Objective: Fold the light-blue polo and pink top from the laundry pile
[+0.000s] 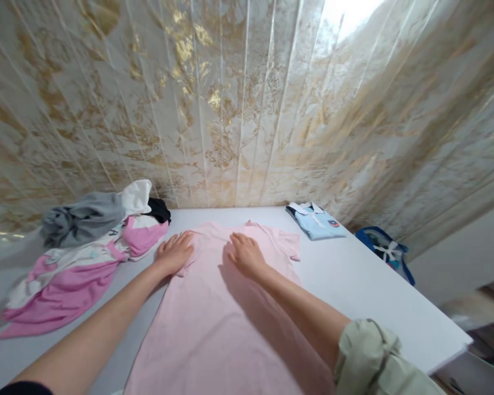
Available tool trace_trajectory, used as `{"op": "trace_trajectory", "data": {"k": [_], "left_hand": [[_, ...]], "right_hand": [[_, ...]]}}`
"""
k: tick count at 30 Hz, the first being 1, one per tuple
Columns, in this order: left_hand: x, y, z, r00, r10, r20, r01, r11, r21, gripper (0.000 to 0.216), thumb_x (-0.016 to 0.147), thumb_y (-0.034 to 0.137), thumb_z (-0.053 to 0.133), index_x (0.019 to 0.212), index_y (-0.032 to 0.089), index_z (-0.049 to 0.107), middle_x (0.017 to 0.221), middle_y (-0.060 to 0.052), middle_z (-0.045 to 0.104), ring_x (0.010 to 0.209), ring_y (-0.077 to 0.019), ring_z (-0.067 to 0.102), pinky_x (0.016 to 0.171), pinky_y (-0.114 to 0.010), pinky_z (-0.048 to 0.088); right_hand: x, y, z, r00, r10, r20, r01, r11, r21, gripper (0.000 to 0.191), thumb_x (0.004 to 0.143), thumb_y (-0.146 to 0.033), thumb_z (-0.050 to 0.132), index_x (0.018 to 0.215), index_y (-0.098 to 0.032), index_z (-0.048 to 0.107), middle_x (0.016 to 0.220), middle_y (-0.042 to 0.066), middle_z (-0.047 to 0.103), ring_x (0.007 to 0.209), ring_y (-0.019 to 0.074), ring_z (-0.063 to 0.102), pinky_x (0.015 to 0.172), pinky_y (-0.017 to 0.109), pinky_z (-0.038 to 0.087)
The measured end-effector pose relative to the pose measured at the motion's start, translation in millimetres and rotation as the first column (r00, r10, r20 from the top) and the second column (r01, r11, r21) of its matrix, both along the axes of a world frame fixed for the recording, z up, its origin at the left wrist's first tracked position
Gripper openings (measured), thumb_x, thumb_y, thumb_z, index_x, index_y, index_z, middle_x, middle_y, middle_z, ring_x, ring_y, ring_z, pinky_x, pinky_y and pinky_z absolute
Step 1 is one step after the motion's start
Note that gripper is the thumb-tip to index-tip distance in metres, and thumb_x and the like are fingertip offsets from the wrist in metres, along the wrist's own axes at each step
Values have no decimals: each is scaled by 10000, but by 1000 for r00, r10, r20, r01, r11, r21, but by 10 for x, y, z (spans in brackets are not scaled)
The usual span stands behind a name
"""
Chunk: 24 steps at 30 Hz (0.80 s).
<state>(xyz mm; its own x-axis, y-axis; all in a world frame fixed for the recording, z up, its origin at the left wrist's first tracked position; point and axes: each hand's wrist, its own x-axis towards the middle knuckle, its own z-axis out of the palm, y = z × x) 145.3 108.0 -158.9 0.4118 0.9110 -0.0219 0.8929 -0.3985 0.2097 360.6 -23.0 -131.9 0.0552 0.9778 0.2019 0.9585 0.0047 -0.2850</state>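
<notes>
A pale pink short-sleeved shirt [214, 323] lies spread out on the white table, its collar end toward the wall and its lower end running out of view at the bottom. My left hand [175, 253] rests with fingers stretched at the shirt's left sleeve and shoulder. On the upper chest, a little below the neckline, my right hand [247, 255] reaches over the cloth, fingers extended and palm down. Neither hand grips anything. The right forearm casts a shadow across the fabric.
Left of the shirt lies a heap of clothes: a pink and white garment [74, 285], a grey garment [86, 216] and something black. A folded light blue shirt [315, 220] sits at the back right. Beyond the white table's [379, 307] right edge is a blue-trimmed bag [385, 249]. A gold-patterned curtain [214, 137] hangs behind.
</notes>
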Motion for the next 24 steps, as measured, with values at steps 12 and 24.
{"op": "trace_trajectory", "data": {"k": [12,24], "left_hand": [[1557,-826,303,876,-441,196,426,898,112,448,942,348,352,1336,196,504,1457,-103,466,1358,-231,395,1123,-420,292],[2155,-1137,-124,837,-525,155,515,851,103,599,921,528,356,1450,249,376,1561,-75,287,1448,-260,218,1175,-505,113]], "right_hand": [[1872,-513,-238,714,-687,-136,687,725,-51,341,851,-406,506,1024,-161,668,1024,108,650,890,211,626,718,280,431],[1873,-383,-379,674,-469,-571,645,750,144,295,828,-392,464,1008,-181,563,772,29,652,721,189,605,666,281,441]]}}
